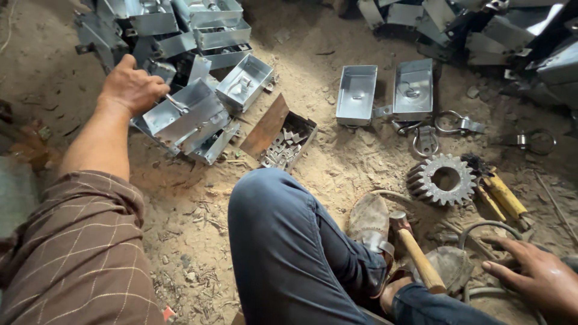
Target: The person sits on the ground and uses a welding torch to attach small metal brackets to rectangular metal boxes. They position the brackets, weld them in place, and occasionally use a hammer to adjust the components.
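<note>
Galvanised sheet-metal boxes (180,114) heaped at upper left, overlapping too much for a sure count; roughly nine or ten, several cut off by the top edge. Second heap (481,30) at upper right, half in shadow, shapes hard to separate. Two more boxes lying open and apart on the dirt floor (337,168): one (356,94) beside another (413,89), a small fitting inside each, too small to make out.

Left hand (131,87) resting on the near box of the left heap, fingers (158,90) curled over its rim; whether gripping or only touching, cannot tell, fingertips hidden behind the metal. Right hand (536,277) at lower right, cut off by the edge, fingers spread flat on the floor, holding nothing, just beside a hose loop (481,229).

Rusty brown carton (283,135), flap raised, near the left heap, full of small metal clips, uncounted. No labels legible anywhere.

One gear (442,179), toothed, dull grey, right of centre. One hammer (415,253) with wooden handle, head against a worn sandal (370,222). Yellow-handled tool (503,195) beside the gear, front end hidden by grime. Three or four wire shackles (457,123) below the two boxes. Knee in blue trousers (283,241) covering the middle foreground; checked sleeve (78,253) covering the lower left.
</note>
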